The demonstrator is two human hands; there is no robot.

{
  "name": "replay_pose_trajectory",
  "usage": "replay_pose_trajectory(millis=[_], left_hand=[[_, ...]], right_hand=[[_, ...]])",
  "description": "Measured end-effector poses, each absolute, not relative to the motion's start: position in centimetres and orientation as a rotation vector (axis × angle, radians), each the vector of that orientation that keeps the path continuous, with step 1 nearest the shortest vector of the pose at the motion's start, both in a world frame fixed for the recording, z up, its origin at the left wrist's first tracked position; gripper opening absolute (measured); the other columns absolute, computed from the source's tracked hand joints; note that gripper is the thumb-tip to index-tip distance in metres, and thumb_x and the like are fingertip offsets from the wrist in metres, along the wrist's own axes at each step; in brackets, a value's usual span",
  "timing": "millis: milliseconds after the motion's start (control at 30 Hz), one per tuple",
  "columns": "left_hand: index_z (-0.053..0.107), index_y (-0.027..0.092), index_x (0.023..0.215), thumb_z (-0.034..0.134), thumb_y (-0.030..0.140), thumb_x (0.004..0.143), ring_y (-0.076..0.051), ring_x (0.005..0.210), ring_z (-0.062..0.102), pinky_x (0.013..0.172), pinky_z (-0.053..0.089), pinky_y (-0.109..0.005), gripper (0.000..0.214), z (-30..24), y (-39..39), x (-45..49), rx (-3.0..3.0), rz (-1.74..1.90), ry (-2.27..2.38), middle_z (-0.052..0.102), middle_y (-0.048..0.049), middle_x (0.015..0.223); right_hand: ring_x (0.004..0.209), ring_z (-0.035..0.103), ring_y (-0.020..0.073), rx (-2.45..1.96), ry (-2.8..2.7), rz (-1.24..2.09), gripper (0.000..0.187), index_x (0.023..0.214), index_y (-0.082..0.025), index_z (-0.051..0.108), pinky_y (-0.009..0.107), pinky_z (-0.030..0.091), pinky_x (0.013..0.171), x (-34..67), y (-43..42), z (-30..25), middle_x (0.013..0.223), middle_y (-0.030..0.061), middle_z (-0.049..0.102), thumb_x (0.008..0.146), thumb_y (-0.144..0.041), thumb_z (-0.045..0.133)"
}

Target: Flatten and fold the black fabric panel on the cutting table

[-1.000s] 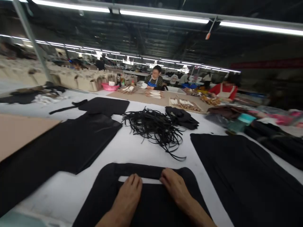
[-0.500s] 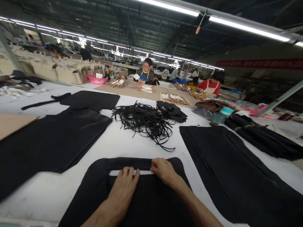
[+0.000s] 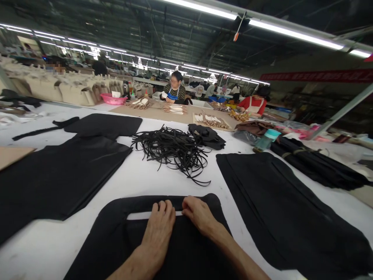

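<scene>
A black fabric piece with a long cut-out slot lies on the white table right in front of me. My left hand rests flat on it, fingers stretched to the slot's lower edge. My right hand sits beside it, fingers curled down and pressing on the fabric at the slot. The two hands almost touch.
A tangle of black straps lies past the piece. Large black fabric stacks lie at left and right. A teal-capped bottle stands at right. Other people sit at a far table.
My right hand has slid left along the slot toward my left hand, closing the gap between them. The view has shifted a little rightward.
</scene>
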State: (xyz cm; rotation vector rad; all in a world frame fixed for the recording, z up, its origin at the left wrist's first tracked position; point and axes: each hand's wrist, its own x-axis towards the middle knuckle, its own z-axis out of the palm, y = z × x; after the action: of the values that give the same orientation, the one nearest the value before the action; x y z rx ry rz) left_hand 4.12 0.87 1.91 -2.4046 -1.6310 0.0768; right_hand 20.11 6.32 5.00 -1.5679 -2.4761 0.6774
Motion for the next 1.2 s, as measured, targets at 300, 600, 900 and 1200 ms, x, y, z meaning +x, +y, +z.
replay_pose_trajectory(millis=[300,600,900,1200], left_hand=[[0.057,0.008,0.110,0.038,-0.003,0.075,-0.024,0.093,0.050,0.079,0.046,-0.035,0.041,1.6,1.4,4.1,-2.622,0.026,-1.496,0.054,-0.0120,0.105],[0.049,0.008,0.121,0.040,0.000,0.076,-0.025,0.094,0.050,0.082,0.047,-0.039,0.046,2.5,1.0,4.2,-2.632,0.074,-1.494,0.055,-0.0126,0.104],[0.045,0.012,0.127,0.035,-0.002,0.076,-0.027,0.093,0.053,0.080,0.049,-0.042,0.054,1.8,0.8,5.1,-2.551,0.087,-1.571,0.058,-0.0120,0.104],[0.056,0.008,0.113,0.036,-0.005,0.073,-0.025,0.098,0.052,0.083,0.047,-0.037,0.047,1.1,1.4,6.1,-2.596,0.048,-1.464,0.056,-0.0145,0.109]], right_hand=[[0.079,0.053,0.0136,-1.563,-2.427,0.630,0.006,0.080,-0.022,0.052,0.022,0.034,0.069,21.9,6.3,5.0,0.081,-0.0027,0.058,0.081,-0.016,0.052],[0.082,0.052,0.0129,-1.585,-2.469,0.588,0.008,0.078,-0.021,0.055,0.021,0.034,0.072,23.2,6.6,4.9,0.084,-0.0019,0.057,0.084,-0.019,0.051],[0.083,0.054,0.0170,-1.742,-2.498,0.594,0.003,0.074,-0.020,0.061,0.025,0.032,0.070,22.4,7.9,5.2,0.082,0.0011,0.062,0.076,-0.020,0.059],[0.076,0.057,0.0205,-1.999,-2.357,0.661,0.009,0.071,-0.019,0.065,0.027,0.031,0.060,23.0,8.7,5.6,0.075,0.0041,0.064,0.066,-0.027,0.068]])
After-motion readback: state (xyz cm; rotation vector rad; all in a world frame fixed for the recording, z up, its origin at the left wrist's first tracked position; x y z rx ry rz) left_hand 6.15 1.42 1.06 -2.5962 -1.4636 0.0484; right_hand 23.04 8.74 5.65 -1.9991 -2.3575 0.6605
